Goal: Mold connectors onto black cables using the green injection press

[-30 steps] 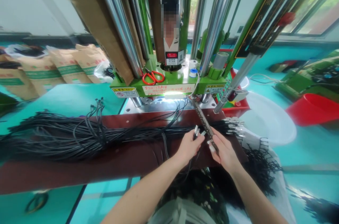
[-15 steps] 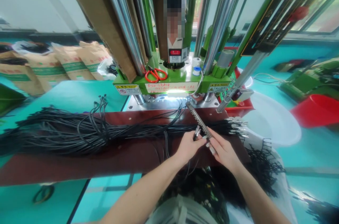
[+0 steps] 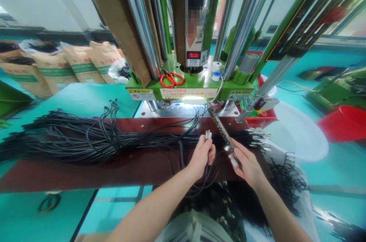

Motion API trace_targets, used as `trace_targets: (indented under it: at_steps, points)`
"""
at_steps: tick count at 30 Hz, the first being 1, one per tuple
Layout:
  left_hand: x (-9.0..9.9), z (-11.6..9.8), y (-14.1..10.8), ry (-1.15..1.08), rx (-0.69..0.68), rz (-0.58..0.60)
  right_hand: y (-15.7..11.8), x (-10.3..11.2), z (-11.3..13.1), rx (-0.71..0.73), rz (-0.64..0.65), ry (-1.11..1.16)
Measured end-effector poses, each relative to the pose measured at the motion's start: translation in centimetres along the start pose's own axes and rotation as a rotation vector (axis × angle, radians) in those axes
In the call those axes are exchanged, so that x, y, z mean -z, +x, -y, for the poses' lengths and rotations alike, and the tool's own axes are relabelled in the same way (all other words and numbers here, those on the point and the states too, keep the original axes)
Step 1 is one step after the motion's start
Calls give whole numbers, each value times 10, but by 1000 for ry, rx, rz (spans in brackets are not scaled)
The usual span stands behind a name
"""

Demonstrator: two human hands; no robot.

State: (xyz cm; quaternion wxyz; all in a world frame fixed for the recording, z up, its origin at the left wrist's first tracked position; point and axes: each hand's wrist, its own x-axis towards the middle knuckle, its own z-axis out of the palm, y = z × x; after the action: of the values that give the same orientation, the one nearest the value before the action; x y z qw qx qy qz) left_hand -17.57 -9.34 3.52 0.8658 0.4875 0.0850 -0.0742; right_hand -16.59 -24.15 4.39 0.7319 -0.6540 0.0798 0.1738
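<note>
My left hand (image 3: pixel 200 156) is closed around a few black cables with silver plug ends (image 3: pixel 208 134) sticking up above the fingers. Their cords hang below the fist. A long slotted metal bar (image 3: pixel 219 127), held at its near end by my right hand (image 3: pixel 246 162), slants up and away toward the press. Between the two hands there is a gap. Behind them, a thick bundle of black cables (image 3: pixel 94 141) lies along the dark red-brown board (image 3: pixel 85 177), its silver plugs (image 3: pixel 259 138) at the right end.
A green press (image 3: pixel 174 93) with steel columns stands ahead, its plate brightly lit. Red-handled scissors (image 3: pixel 172 80) and a white-blue spool (image 3: pixel 216 76) rest on it. To the right are a white basin (image 3: pixel 305 131), a red bucket (image 3: pixel 344 122) and more black cables (image 3: pixel 288 181). Paper sacks (image 3: pixel 81 63) stand left.
My hands have moved apart. My left hand has drawn left, away from the bar, with plug ends now showing above it; the bar stays in my right hand, shifted slightly right.
</note>
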Motion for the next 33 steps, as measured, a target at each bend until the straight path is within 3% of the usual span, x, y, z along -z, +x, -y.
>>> trace_targets:
  at_steps: [7, 17, 22, 25, 29, 33]
  points:
    - [1, -4, 6, 108, 152, 95, 3, 8, -6, 31, 116, -40]
    - [-3, -5, 3, 145, 173, -38, 1, 8, -3, 65, 142, -117]
    - [0, 0, 3, 190, 85, -90, 4, 10, -7, 56, 199, -274]
    - [2, 1, 4, 206, 35, -102, 3, 7, -6, 48, 162, -202]
    - [5, -4, 7, 179, -86, -237, 2, 6, -4, 12, 83, -74]
    - [10, -10, 6, 142, 74, -29, 4, 10, -5, -19, 94, -59]
